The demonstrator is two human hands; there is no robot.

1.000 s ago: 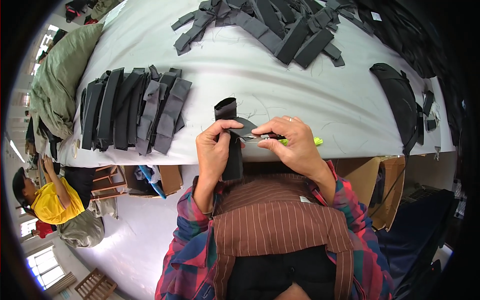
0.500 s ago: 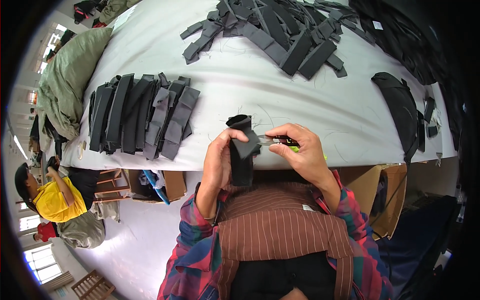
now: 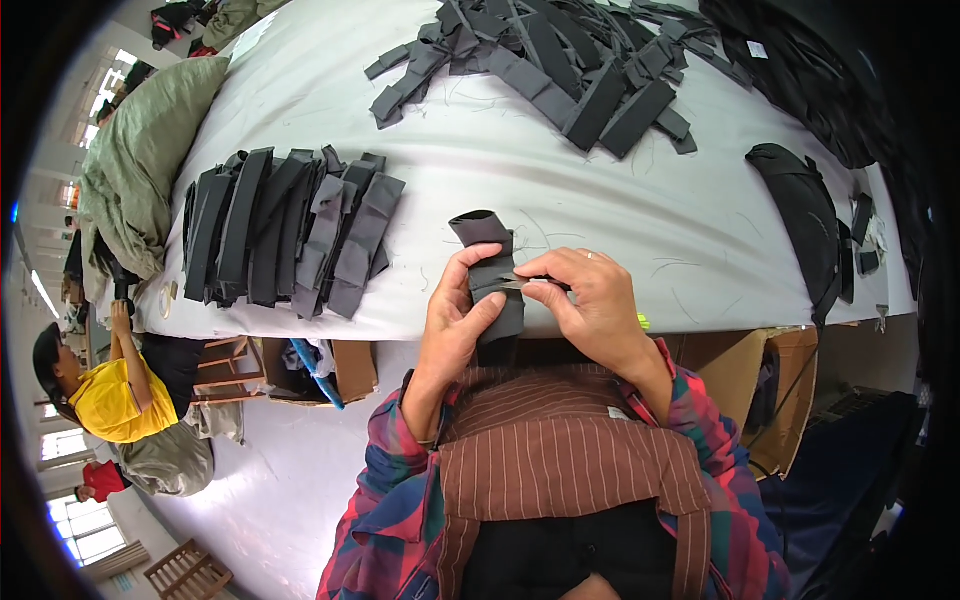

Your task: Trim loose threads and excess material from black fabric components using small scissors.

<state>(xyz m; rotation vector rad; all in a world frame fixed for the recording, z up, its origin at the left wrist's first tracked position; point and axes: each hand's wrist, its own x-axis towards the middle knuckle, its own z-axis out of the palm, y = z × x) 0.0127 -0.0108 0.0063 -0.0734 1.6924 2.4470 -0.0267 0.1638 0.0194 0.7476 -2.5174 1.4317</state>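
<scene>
My left hand (image 3: 452, 322) grips a dark grey folded fabric strip (image 3: 509, 318) above the table's near edge, thumb and fingers pressed on it. The strip's upper end forms an open loop, and its lower end hangs toward my apron. My right hand (image 3: 598, 305) is closed on small thread snips (image 3: 515, 284). Their metal tips lie against the strip, beside my left thumb; most of the handle is hidden in my fingers. Something yellow-green (image 3: 643, 321) shows by my right wrist. Loose threads (image 3: 540, 236) lie on the white cloth beyond the strip.
A row of similar strips (image 3: 285, 232) lies at left, with a jumbled pile (image 3: 560, 75) at the far side. Black fabric pieces (image 3: 800, 225) rest at right, an olive bundle (image 3: 150, 150) at far left. Cardboard boxes (image 3: 790, 390) stand under the table (image 3: 600, 190). A person in yellow (image 3: 110, 400) is at left.
My left hand has turned and straightened the strip, whose looped end now points up and left. My right hand has brought the snips leftward onto the fabric. The person in yellow has raised their arms.
</scene>
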